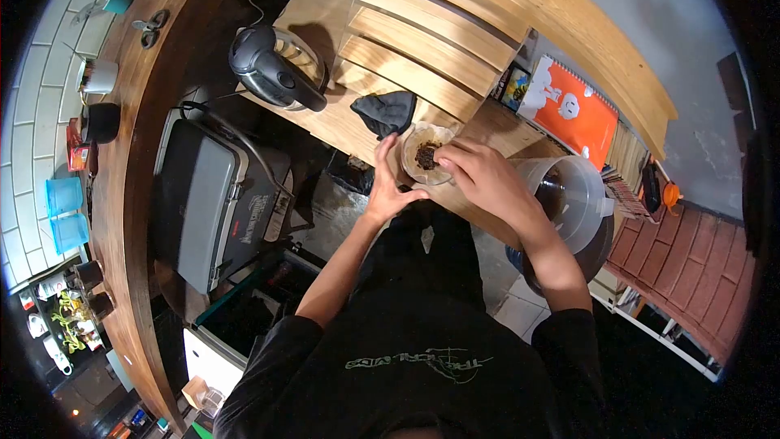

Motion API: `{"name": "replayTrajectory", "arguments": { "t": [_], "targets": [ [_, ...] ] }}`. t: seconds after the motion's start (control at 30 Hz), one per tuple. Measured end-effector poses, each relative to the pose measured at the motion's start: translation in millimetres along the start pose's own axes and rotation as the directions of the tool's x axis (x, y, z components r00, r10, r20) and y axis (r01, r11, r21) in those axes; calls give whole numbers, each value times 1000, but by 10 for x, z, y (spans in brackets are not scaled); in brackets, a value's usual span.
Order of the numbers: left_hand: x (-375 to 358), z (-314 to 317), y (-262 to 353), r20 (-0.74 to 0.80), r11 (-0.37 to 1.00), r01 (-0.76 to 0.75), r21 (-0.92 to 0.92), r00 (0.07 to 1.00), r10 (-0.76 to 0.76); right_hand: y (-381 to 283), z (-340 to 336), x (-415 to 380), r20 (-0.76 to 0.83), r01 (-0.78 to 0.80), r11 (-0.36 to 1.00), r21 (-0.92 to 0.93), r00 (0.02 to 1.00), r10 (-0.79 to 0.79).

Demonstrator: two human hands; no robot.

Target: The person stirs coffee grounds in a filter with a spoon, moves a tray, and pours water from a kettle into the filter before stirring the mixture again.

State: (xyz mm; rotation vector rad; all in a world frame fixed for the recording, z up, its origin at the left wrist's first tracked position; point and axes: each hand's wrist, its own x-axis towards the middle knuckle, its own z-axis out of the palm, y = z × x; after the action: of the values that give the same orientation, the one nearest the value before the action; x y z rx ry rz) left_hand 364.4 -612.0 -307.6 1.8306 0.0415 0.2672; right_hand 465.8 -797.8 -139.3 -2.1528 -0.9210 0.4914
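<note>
On the wooden bench (353,142) in front of me stands a clear glass vessel (413,176) with a pale lining and dark brown, coffee-like grounds (426,155) inside. My right hand (486,177) reaches over its right side, fingers drawn together at the grounds. What they pinch, if anything, is hidden. To the left, my left hand (390,187) is open, its thumb and fingers spread apart beside the glass. A crumpled black cloth (385,113) lies just beyond the left fingertips.
A black electric kettle (272,69) stands at the bench's left end. Wooden slats (431,24) rise behind. On the right are a large clear plastic container (581,203) and an orange notebook (573,110). A grey hard case (199,203) sits below left, beside a long wooden counter (130,154).
</note>
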Motion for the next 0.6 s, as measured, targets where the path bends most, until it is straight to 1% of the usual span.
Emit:
{"name": "replayTrajectory", "arguments": {
  "t": [0.03, 0.07, 0.13, 0.17, 0.2, 0.23, 0.27, 0.33, 0.37, 0.4, 0.47, 0.5, 0.53, 0.6],
  "targets": [
    [-19, -77, -68, -5, 999, -26, 27, 1000, 26, -3, -4, 1, 4, 6, 1000, -3, 1000, -6],
    [-29, -155, -187, -21, 999, -35, 7, 999, 35, -5, -5, -3, 6, 12, 1000, -6, 1000, -12],
    [5, -226, -302, -144, 995, 61, -72, 987, -71, -3, -10, -4, 2, 15, 1000, -9, 1000, -15],
    [20, -266, -361, -175, 994, 78, 83, 983, -62, -1, -8, -3, 4, 23, 1000, -12, 1000, -23],
    [113, -313, -246, -207, 967, 99, 236, 977, -49, 1, -2, -4, 3, 23, 1000, -10, 1000, -23],
    [226, -324, -184, -226, 922, 32, 387, 972, 61, 5, 1, -3, -3, 28, 1000, -7, 1000, -28],
    [339, -339, -118, -229, 921, 34, 388, 972, 61, 8, 2, 1, -9, 33, 999, -4, 999, -33],
    [542, -361, -19, -113, 795, -30, 606, 986, 123, -6, -1, 0, -6, 24, 1000, 3, 1000, -24],
    [619, -356, 35, -69, 776, -21, 631, 994, 83, -13, -3, -1, -5, 13, 1000, 10, 1000, -13],
    [660, -355, -28, -71, 776, -20, 630, 994, 84, -11, -1, -1, -4, 14, 1000, 9, 1000, -14],
    [716, -355, -185, 48, 672, -62, 738, 998, 39, 1, 1, -3, -14, 28, 1000, 5, 999, -28],
    [734, -360, -207, 31, 689, -68, 721, 997, 67, -3, -7, -6, -15, 27, 1000, 5, 1000, -27],
    [734, -375, -225, 33, 690, -70, 721, 997, 67, -12, -18, -6, -8, 20, 1000, 3, 1000, -20],
    [715, -426, -243, 60, 735, -80, 673, 997, 53, -11, -22, -11, -2, 10, 1000, 3, 1000, -10]
  ]
}}
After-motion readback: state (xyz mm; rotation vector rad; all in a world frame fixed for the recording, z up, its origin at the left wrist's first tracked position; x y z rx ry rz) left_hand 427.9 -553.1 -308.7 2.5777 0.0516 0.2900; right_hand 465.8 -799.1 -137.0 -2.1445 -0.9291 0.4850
